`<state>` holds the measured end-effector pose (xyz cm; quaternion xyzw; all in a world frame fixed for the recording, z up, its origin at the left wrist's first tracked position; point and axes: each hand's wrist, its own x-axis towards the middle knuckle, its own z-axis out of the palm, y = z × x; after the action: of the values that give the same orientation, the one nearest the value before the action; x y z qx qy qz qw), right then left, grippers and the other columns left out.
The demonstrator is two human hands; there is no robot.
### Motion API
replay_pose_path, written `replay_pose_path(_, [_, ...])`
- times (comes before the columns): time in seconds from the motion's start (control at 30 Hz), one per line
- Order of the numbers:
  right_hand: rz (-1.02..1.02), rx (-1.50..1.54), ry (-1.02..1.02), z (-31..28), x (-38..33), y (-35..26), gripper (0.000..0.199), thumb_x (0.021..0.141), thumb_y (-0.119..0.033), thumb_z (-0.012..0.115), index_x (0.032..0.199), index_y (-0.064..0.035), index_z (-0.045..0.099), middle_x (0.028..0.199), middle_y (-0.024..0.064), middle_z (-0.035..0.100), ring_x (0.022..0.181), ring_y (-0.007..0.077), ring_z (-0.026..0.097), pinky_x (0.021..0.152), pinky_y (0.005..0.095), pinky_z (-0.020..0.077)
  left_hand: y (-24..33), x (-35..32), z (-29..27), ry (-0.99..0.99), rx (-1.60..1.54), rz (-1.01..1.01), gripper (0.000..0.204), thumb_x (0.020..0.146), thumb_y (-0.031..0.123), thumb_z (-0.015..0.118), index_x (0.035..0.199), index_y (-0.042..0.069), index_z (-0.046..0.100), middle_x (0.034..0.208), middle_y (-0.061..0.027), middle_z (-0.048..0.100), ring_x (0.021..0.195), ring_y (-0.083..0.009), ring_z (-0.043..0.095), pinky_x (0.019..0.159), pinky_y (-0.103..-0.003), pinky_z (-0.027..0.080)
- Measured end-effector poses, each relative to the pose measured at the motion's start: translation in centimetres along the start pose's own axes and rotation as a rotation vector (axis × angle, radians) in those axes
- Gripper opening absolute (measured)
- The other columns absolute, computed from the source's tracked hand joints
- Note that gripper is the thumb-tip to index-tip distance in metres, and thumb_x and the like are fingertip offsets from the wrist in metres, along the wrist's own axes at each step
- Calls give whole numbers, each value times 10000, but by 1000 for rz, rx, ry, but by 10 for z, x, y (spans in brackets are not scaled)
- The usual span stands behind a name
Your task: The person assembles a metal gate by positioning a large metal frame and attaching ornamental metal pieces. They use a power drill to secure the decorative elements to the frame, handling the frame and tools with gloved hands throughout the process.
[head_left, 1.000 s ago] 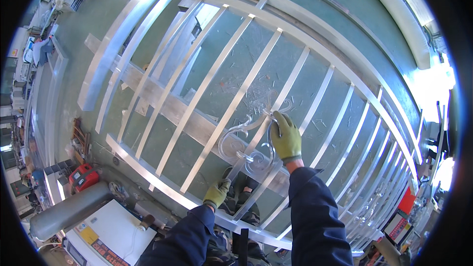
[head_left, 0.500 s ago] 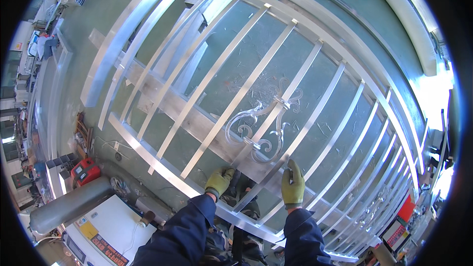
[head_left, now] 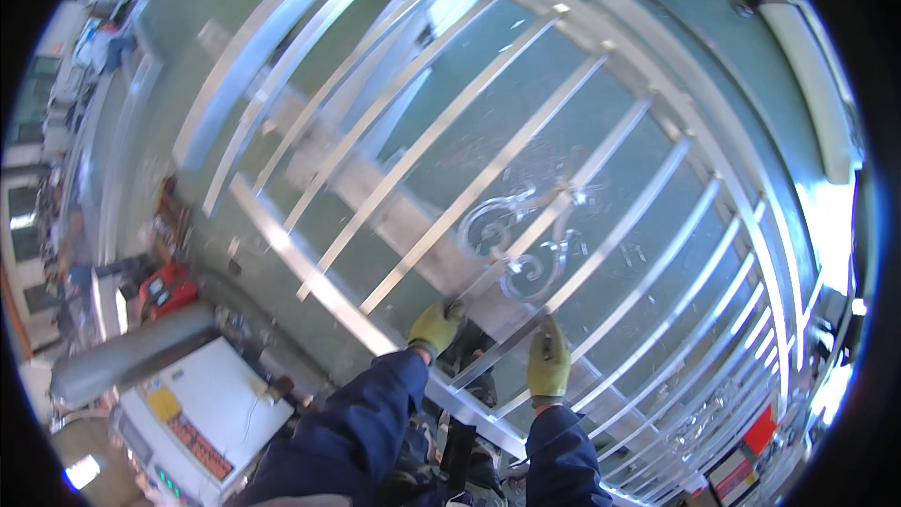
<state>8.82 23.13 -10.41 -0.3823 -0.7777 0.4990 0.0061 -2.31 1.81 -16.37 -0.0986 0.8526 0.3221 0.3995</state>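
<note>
A bar of the grille is gripped by both gloved hands, left and right, fingers closed around it.

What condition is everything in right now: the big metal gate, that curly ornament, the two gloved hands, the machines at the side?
Metal gate frame: lying flat, bars parallel, unpainted.
Scroll ornament: lying among the bars near the gate's lower rail, nobody holding it.
Left hand: yellow-gloved, on a bar's lower end.
Right hand: yellow-gloved, resting on the next bar.
White machine: standing beside the gate; on or off unclear.
Red tool: on the floor, untouched.
</note>
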Motion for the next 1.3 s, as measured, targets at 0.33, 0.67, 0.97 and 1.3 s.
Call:
replay_pose_path(0.33, [30, 114, 34, 0, -23, 26, 349, 1001, -67, 624, 1349, -55, 651, 1115, 67, 731, 841, 97, 628, 725, 265, 501, -5, 2, 3, 82, -6, 54, 569, 1016, 555, 548, 1206, 42, 705, 1180, -263, 703, 1153, -454, 637, 982, -464, 514])
replay_pose_path(0.67, [129, 91, 7, -23, -48, 49, 360, 994, -113, 644, 1349, -54, 652, 1165, 104, 752, 857, 128, 660, 783, 284, 526, 4, 3, 4, 33, 4, 77, 563, 1004, 577, 571, 1221, 73, 698, 1154, -208, 730, 1127, -411, 669, 934, -473, 534])
replay_pose_path(0.97, [364, 321, -277, -1, -87, 59, 387, 1011, -164, 656, 1357, 6, 622, 1155, 100, 726, 1048, 161, 679, 925, 290, 522, 14, -7, 10, 165, 251, 142, 575, 1000, 550, 549, 1300, 73, 662, 1193, -249, 703, 1123, -473, 646, 970, -516, 530])
replay_pose_path(1.3, [297, 526, -517, 97, -80, -39, 482, 1007, -149, 678, 1431, 31, 538, 1145, 38, 677, 986, 100, 630, 858, 234, 508, -74, 23, -193, 381, -2, 242, 495, 1037, 418, 616, 1360, 43, 620, 1262, -148, 715, 1167, -225, 682, 1004, -345, 527])
